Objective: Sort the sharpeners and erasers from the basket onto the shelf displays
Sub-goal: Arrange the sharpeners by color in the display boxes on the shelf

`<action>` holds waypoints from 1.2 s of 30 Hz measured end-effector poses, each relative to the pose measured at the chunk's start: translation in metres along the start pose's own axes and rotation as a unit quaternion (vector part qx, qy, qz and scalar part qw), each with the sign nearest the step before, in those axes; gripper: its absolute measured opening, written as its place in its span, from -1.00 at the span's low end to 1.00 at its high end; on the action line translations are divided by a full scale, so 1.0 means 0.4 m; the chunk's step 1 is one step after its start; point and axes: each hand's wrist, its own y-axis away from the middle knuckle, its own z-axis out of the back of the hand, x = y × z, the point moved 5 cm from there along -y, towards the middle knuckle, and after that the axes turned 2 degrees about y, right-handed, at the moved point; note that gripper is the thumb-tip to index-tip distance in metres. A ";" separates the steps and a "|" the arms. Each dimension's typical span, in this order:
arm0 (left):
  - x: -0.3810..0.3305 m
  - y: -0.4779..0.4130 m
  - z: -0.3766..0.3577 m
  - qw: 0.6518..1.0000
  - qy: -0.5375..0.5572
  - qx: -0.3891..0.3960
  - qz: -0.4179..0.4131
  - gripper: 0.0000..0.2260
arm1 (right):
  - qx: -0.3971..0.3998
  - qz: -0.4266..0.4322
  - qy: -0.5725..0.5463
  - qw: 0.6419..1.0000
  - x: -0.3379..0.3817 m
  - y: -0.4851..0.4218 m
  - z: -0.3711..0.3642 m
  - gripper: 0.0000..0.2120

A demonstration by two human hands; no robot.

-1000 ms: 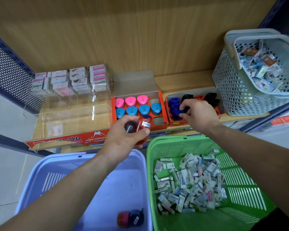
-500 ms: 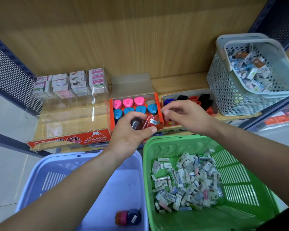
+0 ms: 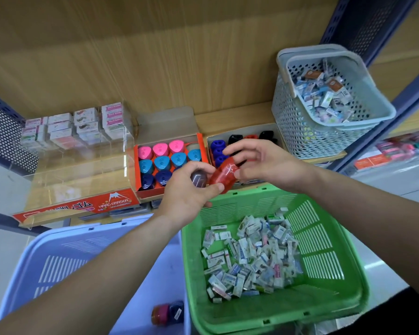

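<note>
The left hand (image 3: 186, 199) curls its fingers round 2 sharpeners, a dark sharpener (image 3: 198, 181) and, at its 3 o'clock, a red sharpener (image 3: 223, 175), above the green basket (image 3: 240, 197) at its 12 o'clock rim; the right hand (image 3: 264, 163) pinches the red sharpener's free end between thumb and forefinger; it looks like light, hard, smooth plastic, probably slippery, so best gripped across its flat sides.

A translucent red sharpener (image 3: 224, 174) tilts between both hands, pinched at its upper end by the right grip (image 3: 264, 163). The left grip (image 3: 186, 197) holds its lower end along with a dark sharpener (image 3: 198, 180). Two more sharpeners (image 3: 167, 313) lie in the blue basket (image 3: 58, 250). Small wrapped erasers (image 3: 252, 255) are heaped in the green basket (image 3: 252, 192). On the shelf, the orange display box (image 3: 137, 175) holds rows of pink, blue and navy sharpeners (image 3: 162, 160), and the grey box (image 3: 242, 130) beside it holds blue, black and red ones.
</note>
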 end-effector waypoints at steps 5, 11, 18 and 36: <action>-0.004 -0.007 -0.048 1.000 0.004 0.017 -0.007 -0.74 | -0.028 0.003 -0.017 0.999 -0.040 0.017 0.037 -0.70; 0.029 -0.035 -0.053 0.999 -0.007 0.009 0.035 -0.80 | -0.118 0.009 0.203 0.972 -0.081 0.019 0.154 -0.75; 0.054 -0.041 -0.032 0.993 -0.071 0.079 0.052 -0.64 | -0.236 0.011 0.380 0.894 -0.113 -0.024 0.197 -0.68; 0.045 -0.058 0.027 0.995 0.053 0.075 0.029 -0.56 | -0.215 -0.039 0.443 0.869 -0.139 -0.088 0.170 -0.66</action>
